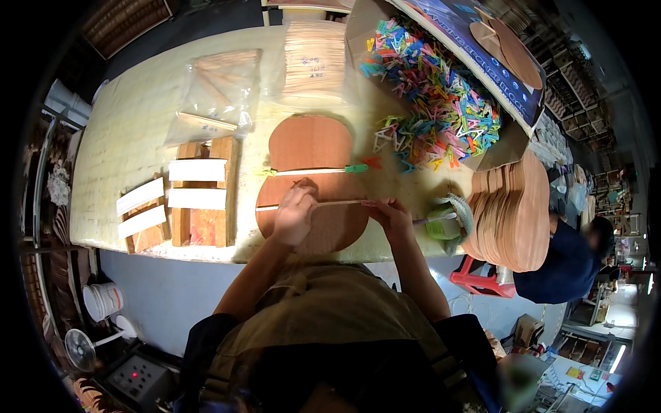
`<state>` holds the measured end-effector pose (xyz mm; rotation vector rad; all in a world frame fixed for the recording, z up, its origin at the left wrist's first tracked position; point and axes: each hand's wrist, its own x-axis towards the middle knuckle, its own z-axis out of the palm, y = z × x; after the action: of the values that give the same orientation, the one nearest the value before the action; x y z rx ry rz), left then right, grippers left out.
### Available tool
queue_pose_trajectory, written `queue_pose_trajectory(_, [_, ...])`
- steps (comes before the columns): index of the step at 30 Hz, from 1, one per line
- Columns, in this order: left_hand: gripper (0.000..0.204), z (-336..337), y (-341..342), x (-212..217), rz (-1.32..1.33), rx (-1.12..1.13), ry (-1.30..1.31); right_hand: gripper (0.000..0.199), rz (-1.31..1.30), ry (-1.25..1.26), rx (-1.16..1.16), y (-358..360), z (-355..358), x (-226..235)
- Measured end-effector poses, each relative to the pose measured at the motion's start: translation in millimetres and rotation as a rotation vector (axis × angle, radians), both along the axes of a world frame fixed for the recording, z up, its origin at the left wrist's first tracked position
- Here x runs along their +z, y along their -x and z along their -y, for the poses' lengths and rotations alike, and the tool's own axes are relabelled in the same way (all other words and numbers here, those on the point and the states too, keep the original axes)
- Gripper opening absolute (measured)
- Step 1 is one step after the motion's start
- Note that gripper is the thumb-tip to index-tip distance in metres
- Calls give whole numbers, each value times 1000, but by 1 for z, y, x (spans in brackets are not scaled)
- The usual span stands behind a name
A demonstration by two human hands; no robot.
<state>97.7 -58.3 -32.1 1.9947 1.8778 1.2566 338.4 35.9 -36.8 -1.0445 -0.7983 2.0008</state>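
Note:
A reddish-brown wooden plate [310,142], shaped like a small guitar body, lies flat before me. Across its waist runs a pale strip, with a green clothespin [356,168] at its right end and a yellow-green clothespin [265,172] at its left. Lower down, a thin wooden strip [337,204] crosses the wide part. My left hand [296,213] rests over the plate, fingers closed around the strip near its middle and hiding part of it. My right hand [390,215] pinches the strip's right end at the plate's edge.
Colourful clothespins [441,103] spill from a cardboard box [513,138] at the far right. Stacked body-shaped plates [516,210] stand by the right edge, near a green container [441,224]. Left are wooden blocks with white strips [197,198]; behind lie bagged wooden strips [315,62]. A person [568,265] is beyond.

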Motion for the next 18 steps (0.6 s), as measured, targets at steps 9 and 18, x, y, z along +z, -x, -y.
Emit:
queue_pose_trajectory(9, [6,-4,3,0,48,-19,3,19,1315,-1346,104,11,-113,-75])
queue_pose_trajectory(18, [4,-1,-20,-12,45,-71,-22,22,887,-1446,181,60,-124,17])
